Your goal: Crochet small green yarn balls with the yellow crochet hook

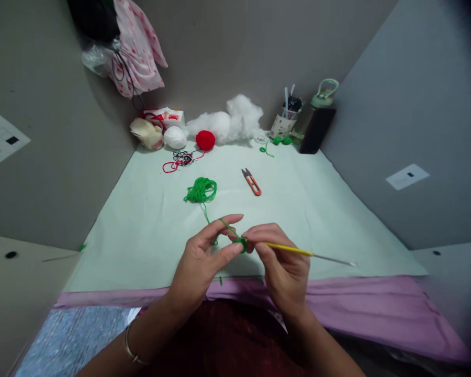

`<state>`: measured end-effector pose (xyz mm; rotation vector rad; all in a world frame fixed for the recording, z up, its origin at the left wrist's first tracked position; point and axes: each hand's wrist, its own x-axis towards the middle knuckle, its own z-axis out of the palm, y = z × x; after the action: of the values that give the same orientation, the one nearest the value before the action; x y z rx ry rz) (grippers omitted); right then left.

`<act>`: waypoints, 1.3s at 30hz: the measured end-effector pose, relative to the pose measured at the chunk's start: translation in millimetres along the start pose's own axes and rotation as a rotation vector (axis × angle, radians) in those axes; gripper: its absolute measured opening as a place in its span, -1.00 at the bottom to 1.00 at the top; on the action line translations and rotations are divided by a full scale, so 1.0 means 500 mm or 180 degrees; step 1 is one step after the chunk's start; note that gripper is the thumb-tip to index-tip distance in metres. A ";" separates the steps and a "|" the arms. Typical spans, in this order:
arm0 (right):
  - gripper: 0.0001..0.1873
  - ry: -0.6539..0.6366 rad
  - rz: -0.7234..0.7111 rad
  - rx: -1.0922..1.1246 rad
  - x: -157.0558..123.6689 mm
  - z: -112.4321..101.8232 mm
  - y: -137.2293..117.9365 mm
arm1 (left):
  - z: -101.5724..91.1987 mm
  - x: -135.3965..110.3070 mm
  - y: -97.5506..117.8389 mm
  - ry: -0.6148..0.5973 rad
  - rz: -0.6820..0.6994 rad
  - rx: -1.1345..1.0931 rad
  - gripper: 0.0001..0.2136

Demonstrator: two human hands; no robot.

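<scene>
Between thumb and fingers, my left hand [202, 252] pinches a small green crochet piece [241, 244]. Green yarn runs over its raised index finger and down to a loose green yarn bundle [201, 190] on the table. My right hand [284, 262] is closed on a crochet hook [288, 248] with a yellow handle, its spare metal end pointing right. The hook's working tip meets the green piece, though fingers hide most of it. Beyond the hands lie orange-handled thread snips [251, 182], blades pointing away.
Along the back stand a white yarn ball [175, 137], a red yarn ball [205, 140], white stuffing [227, 123], a pen cup [284, 123], a bottle [317, 104] and a dark phone [317, 131]. Tangled yarn [180, 159] and small green pieces [281, 141] lie before them. Grey partitions enclose the table [141, 225].
</scene>
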<state>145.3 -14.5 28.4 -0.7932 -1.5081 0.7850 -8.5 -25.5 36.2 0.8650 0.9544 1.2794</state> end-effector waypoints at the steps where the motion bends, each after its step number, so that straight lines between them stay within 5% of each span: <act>1: -0.69 0.0014 -0.0137 -0.0245 -0.005 0.001 0.001 | 0.001 0.001 -0.002 0.0039 -0.0037 -0.0155 -0.63; 5: -0.62 0.0007 -0.0631 -0.0925 -0.014 -0.004 0.007 | 0.003 0.009 -0.004 -0.0064 -0.0579 -0.0990 -0.55; 8: -0.70 0.0125 -0.0182 -0.0384 -0.004 -0.014 0.010 | -0.004 0.016 0.003 -0.0096 -0.0899 -0.1250 -0.59; 12: -0.78 0.0169 0.0456 0.0667 0.008 -0.015 0.015 | -0.005 0.016 0.007 0.0020 -0.0599 -0.0956 -0.59; 15: -0.81 0.0012 0.0485 0.0611 0.004 -0.008 0.017 | 0.002 0.009 0.003 -0.0046 -0.0479 -0.0722 -0.59; 20: -0.83 0.0215 0.0526 0.0551 -0.001 -0.008 0.022 | 0.000 0.008 0.001 -0.0129 -0.0662 -0.0909 -0.53; 27: -0.87 0.0503 0.1083 0.1361 0.010 -0.019 0.020 | -0.009 0.013 0.003 -0.0243 -0.0973 -0.1267 -0.60; 34: -0.83 0.0129 0.0462 0.0734 -0.001 -0.012 0.018 | 0.005 0.010 -0.007 -0.0166 -0.0386 -0.0376 -0.66; 39: -0.82 0.0102 0.0521 0.0731 0.001 -0.016 0.021 | 0.007 0.014 -0.005 -0.0167 -0.0359 -0.0625 -0.71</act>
<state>153.5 -8.2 20.3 -0.7583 -1.3080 1.0424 -3.9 -19.0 34.6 0.6796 0.8098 1.2248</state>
